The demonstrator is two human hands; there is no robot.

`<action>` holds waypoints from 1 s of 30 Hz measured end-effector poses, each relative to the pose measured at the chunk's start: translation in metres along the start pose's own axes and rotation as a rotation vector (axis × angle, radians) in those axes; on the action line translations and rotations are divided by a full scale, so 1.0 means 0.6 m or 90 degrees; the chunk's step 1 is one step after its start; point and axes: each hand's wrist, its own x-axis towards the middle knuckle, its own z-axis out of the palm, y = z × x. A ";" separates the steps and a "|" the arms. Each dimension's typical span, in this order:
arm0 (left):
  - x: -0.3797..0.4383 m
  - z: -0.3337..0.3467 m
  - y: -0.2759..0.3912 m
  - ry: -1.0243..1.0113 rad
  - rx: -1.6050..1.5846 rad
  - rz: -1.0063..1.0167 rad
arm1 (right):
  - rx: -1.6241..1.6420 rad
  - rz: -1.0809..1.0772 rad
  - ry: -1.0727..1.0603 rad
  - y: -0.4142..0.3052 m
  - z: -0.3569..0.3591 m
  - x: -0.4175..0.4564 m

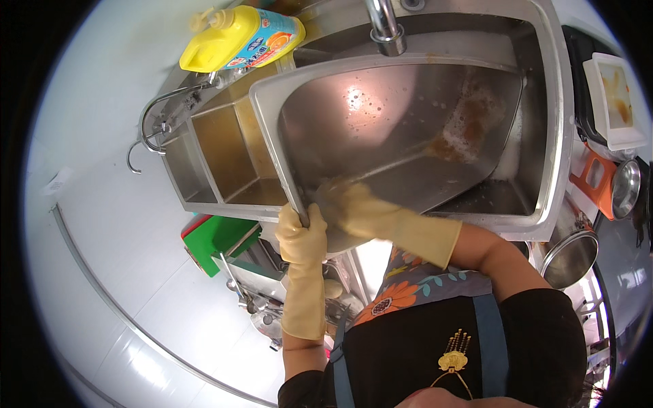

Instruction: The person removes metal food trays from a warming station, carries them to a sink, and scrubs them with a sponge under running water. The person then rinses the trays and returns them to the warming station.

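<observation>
A large, deep stainless-steel pan point(393, 117) leans tilted over the sink point(553, 153). Brown liquid and suds point(472, 122) lie along its far right inside, and drops dot its wall. My left hand point(301, 232), in a pale yellow rubber glove, grips the pan's near left rim. Inside the pan's near corner is my right hand point(359, 209), gloved likewise and blurred by motion. Its fingers press a blurred greyish-brown scourer point(331, 191) against the steel; its exact kind cannot be told.
Above the pan hangs a chrome faucet point(386, 30). A yellow detergent jug point(242, 38) stands at the back left, behind another sink basin point(224, 148). Green cutting boards point(219, 239) are below left. To the right are a white tray point(614, 102) and a steel pot point(569, 257).
</observation>
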 end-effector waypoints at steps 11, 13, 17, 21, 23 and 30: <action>-0.033 0.034 -0.032 0.069 -0.075 -0.014 | -0.297 0.346 -0.206 0.280 -0.077 -0.241; -0.034 0.030 -0.029 0.053 -0.065 -0.048 | -0.155 0.547 -0.170 0.260 -0.105 -0.222; -0.038 0.035 -0.049 0.073 -0.056 -0.013 | -0.010 0.484 -0.297 0.067 -0.118 -0.056; -0.036 0.043 -0.045 0.079 -0.107 0.012 | 0.194 0.253 -0.101 -0.065 -0.062 -0.006; -0.038 0.048 -0.044 0.103 -0.109 0.022 | 0.209 0.261 -0.063 -0.092 -0.066 -0.019; -0.046 0.051 -0.045 0.100 -0.052 -0.080 | -0.093 0.619 -0.149 0.146 -0.120 -0.246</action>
